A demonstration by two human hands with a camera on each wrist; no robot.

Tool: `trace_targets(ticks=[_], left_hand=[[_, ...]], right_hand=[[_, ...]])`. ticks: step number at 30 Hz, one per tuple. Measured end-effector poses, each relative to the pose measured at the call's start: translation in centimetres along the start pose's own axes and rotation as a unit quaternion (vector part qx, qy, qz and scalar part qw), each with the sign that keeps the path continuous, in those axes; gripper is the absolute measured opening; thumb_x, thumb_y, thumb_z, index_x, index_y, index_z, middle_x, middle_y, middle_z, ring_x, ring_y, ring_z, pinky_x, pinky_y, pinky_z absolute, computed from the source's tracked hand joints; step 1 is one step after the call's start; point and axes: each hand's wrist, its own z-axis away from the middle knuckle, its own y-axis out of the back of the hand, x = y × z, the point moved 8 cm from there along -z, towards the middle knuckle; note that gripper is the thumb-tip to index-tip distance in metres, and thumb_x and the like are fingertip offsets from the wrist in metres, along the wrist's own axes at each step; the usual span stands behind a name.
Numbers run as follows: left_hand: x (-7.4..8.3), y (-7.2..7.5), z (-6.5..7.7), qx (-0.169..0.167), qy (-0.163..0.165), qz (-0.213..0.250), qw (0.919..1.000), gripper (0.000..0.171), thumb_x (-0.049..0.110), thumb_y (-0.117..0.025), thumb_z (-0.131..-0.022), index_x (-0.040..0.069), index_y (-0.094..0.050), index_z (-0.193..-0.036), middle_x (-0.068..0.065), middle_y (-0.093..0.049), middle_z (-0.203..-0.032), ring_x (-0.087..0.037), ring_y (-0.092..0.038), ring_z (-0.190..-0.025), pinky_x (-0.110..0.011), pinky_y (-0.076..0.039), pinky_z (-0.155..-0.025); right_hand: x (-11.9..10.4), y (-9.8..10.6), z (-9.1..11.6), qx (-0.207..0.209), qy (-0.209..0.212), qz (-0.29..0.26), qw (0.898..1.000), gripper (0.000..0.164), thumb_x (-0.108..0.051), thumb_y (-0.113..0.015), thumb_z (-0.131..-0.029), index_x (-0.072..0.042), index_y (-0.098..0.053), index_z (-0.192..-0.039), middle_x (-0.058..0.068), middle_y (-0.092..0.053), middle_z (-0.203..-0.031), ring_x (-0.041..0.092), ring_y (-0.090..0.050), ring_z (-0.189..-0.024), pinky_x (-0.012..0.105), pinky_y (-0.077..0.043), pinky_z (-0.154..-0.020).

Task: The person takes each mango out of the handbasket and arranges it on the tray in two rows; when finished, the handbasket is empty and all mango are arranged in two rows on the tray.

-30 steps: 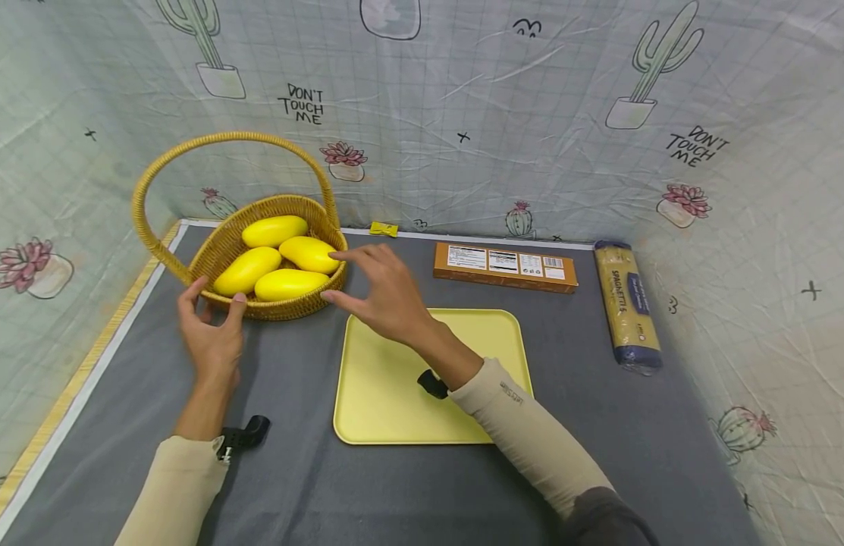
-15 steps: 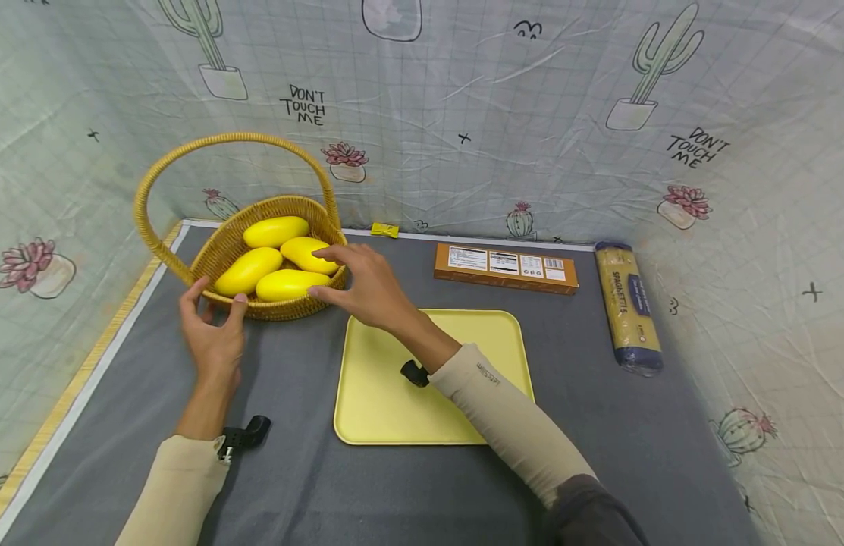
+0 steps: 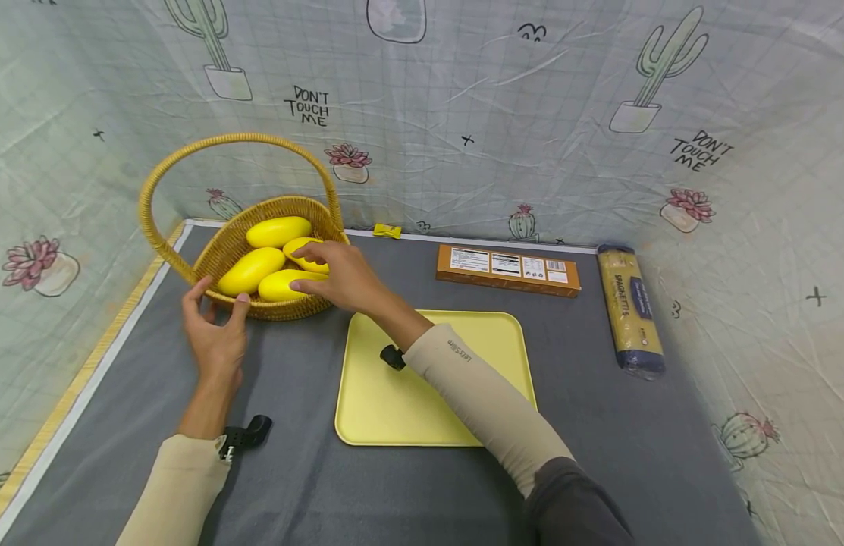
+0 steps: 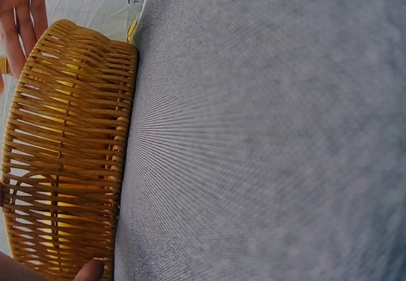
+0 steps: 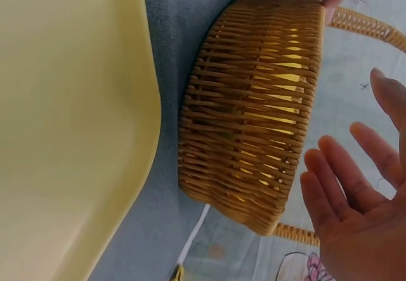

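At least four fruits [image 3: 251, 271], one basket [image 3: 224, 250]

"SPAGHETTI" on packet [image 3: 629, 311], "LetsSlim" on sleeve [image 3: 486, 398]

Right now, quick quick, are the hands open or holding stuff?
Left hand: holding the basket by its side.
Right hand: open, holding nothing, over the yellow fruits.
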Motion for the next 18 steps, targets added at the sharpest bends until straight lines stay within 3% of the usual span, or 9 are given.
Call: trace_targets(ticks=[7, 18], left_hand=[[0.1, 0.1, 0.0, -0.001, -0.004, 0.001, 1.0000, 0.061, 0.022, -0.072, -0.101, 0.033, -0.045, -0.155, 0.004, -0.025, -0.172, -0.029, -0.028, -0.161, -0.052, -0.037, -0.127], [-0.1, 0.1, -0.2, -0.003, -0.005, 0.019, 0.9998, 0.063, 0.020, -0.074, -0.099, 0.028, -0.046, -0.155, 0.003, -0.026, -0.172, -0.030, -0.028, -0.161, -0.053, -0.038, -0.126]], right_hand=[[0.2, -1.5, -1.7, -0.049, -0.024, 0.007, 0.999, 0.050, -0.035, -0.077, -0.098, -0.015, -0.067, -0.142, 0.004, -0.070, -0.141, 0.023, -0.066, -0.129, 0.031, -0.052, -0.107], [0.8, -3.2, -3.5, -0.092, -0.060, 0.078, 0.991, 0.051, -0.038, -0.078, -0.098, -0.015, -0.068, -0.142, 0.003, -0.073, -0.133, 0.017, -0.066, -0.124, 0.030, -0.050, -0.107]])
